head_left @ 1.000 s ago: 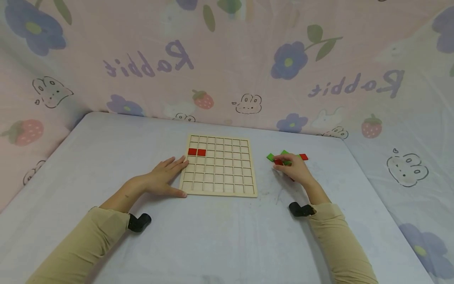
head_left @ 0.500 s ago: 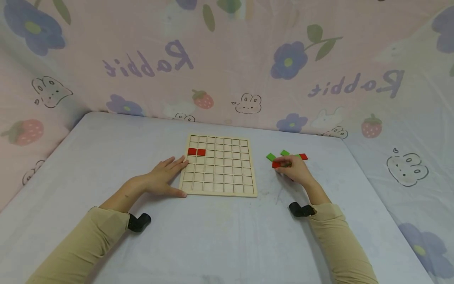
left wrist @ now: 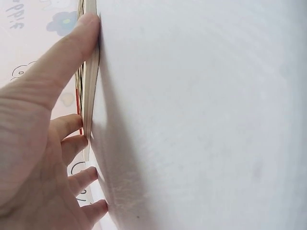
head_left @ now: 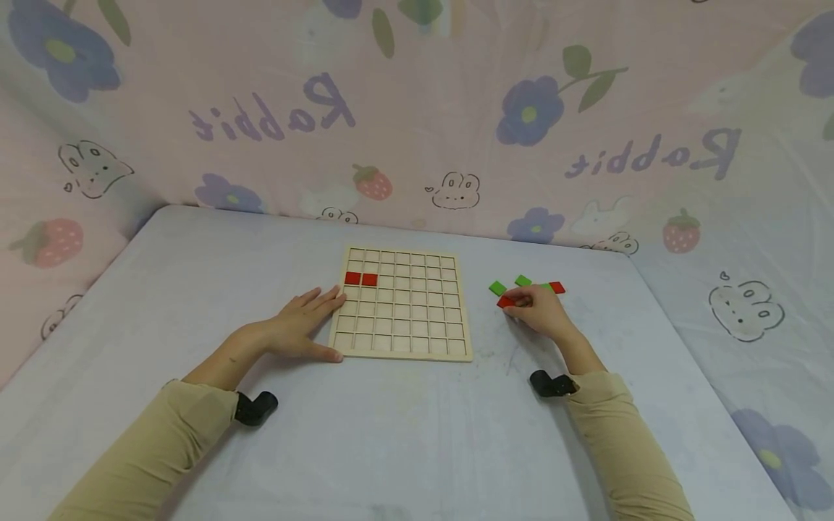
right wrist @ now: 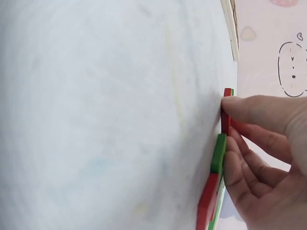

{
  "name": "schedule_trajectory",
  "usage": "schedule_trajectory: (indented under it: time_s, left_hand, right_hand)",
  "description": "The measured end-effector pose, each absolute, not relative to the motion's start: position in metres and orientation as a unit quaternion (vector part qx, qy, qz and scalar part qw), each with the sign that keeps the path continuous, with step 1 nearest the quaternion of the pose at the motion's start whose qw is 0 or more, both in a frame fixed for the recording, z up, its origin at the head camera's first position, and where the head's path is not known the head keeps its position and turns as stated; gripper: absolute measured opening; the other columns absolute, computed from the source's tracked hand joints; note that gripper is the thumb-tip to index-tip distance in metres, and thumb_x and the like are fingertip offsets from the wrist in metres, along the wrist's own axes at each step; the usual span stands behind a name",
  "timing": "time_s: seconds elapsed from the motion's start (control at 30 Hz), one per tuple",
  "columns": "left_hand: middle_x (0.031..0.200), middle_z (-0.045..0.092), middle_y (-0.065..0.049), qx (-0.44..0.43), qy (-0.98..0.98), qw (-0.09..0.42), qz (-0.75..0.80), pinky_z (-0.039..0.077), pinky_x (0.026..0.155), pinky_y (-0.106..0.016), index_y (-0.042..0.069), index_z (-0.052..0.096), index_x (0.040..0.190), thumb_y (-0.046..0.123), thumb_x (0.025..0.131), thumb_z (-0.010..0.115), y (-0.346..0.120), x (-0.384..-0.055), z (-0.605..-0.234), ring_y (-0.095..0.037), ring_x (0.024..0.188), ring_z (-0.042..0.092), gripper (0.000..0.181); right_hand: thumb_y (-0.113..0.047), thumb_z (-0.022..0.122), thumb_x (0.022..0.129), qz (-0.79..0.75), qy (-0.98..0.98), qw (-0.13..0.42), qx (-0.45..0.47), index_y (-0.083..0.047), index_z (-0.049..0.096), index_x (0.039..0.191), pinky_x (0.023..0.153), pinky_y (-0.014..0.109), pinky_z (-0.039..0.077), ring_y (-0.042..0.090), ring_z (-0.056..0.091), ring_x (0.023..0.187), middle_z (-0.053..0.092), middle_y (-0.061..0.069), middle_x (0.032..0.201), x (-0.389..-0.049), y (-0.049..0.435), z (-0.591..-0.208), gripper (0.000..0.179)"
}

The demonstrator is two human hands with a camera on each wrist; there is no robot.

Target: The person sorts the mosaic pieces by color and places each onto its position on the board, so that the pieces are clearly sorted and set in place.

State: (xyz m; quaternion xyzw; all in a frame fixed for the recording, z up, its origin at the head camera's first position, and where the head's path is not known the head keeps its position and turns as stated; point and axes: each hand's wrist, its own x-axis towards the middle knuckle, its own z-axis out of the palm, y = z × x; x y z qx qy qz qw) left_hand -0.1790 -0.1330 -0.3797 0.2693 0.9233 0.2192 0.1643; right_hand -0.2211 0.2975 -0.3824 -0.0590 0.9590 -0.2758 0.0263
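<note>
A pale wooden grid board (head_left: pixel 402 311) lies on the table, with two red square tiles (head_left: pixel 369 279) side by side in a row at its left. My left hand (head_left: pixel 296 325) rests along the board's left edge, fingers spread; in the left wrist view the thumb (left wrist: pixel 72 52) touches the board's side. Right of the board, my right hand (head_left: pixel 541 310) pinches a red tile (head_left: pixel 504 302) between thumb and fingers. The right wrist view shows this red tile (right wrist: pixel 226 115) low at the table, near a green tile (right wrist: pixel 218 153). My hand hides part of the tile pile.
Around the right hand lie loose tiles: a green tile (head_left: pixel 498 288), another green tile (head_left: pixel 523 280) and a red tile (head_left: pixel 557 287). Behind the white tabletop (head_left: pixel 404 434) hangs a patterned cloth (head_left: pixel 417 145), which also borders the sides.
The right hand's red tile has shifted slightly left and toward me from the pile, and has turned a little. My left hand and the board have not moved.
</note>
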Motion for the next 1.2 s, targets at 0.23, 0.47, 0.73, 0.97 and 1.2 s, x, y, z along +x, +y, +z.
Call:
schedule_trajectory:
  time_s: [0.23, 0.47, 0.73, 0.97, 1.2]
  left_hand:
    - [0.160, 0.008, -0.020, 0.269, 0.923, 0.169, 0.216, 0.003, 0.114, -0.064, 0.002, 0.016, 0.152, 0.050, 0.080, 0.071, -0.1320, -0.1787, -0.3795, -0.048, 0.144, 0.001, 0.103]
    - [0.160, 0.008, -0.019, 0.269, 0.924, 0.164, 0.216, 0.003, 0.114, -0.064, 0.002, 0.017, 0.152, 0.051, 0.080, 0.071, -0.1326, -0.1790, -0.3808, -0.048, 0.144, 0.001, 0.103]
    - [0.160, 0.008, -0.018, 0.268, 0.924, 0.163, 0.218, 0.003, 0.114, -0.064, 0.003, 0.017, 0.153, 0.049, 0.080, 0.072, -0.1328, -0.1798, -0.3809, -0.047, 0.145, 0.001, 0.102]
    - [0.160, 0.008, -0.018, 0.267, 0.924, 0.160, 0.220, 0.004, 0.113, -0.065, 0.003, 0.018, 0.153, 0.049, 0.080, 0.072, -0.1329, -0.1805, -0.3818, -0.048, 0.144, 0.001, 0.102]
    - [0.161, 0.008, -0.018, 0.264, 0.925, 0.164, 0.221, 0.003, 0.114, -0.065, 0.003, 0.017, 0.153, 0.048, 0.080, 0.072, -0.1330, -0.1802, -0.3817, -0.047, 0.145, 0.001, 0.102]
  right_hand:
    - [-0.010, 0.070, 0.086, -0.279, 0.958, 0.029, -0.065, 0.006, 0.066, 0.113, 0.072, 0.030, 0.048, 0.026, 0.061, 0.084, 0.067, 0.018, 0.095, -0.2225, 0.2961, -0.3839, 0.032]
    - [-0.012, 0.069, 0.087, -0.301, 0.951, 0.038, -0.063, 0.006, 0.065, 0.115, 0.072, 0.028, 0.047, 0.026, 0.062, 0.086, 0.067, 0.019, 0.097, -0.2206, 0.2969, -0.3831, 0.034]
    - [-0.015, 0.070, 0.088, -0.328, 0.942, 0.035, -0.064, 0.005, 0.064, 0.118, 0.074, 0.026, 0.049, 0.029, 0.063, 0.092, 0.067, 0.020, 0.102, -0.2207, 0.2963, -0.3824, 0.037]
    - [-0.016, 0.071, 0.087, -0.349, 0.934, 0.021, -0.067, 0.004, 0.064, 0.118, 0.071, 0.022, 0.049, 0.028, 0.063, 0.092, 0.067, 0.020, 0.104, -0.2215, 0.2952, -0.3823, 0.037]
    - [-0.021, 0.071, 0.088, -0.366, 0.928, 0.017, -0.068, -0.002, 0.064, 0.120, 0.075, 0.022, 0.050, 0.025, 0.062, 0.095, 0.066, 0.016, 0.108, -0.2237, 0.2929, -0.3807, 0.038]
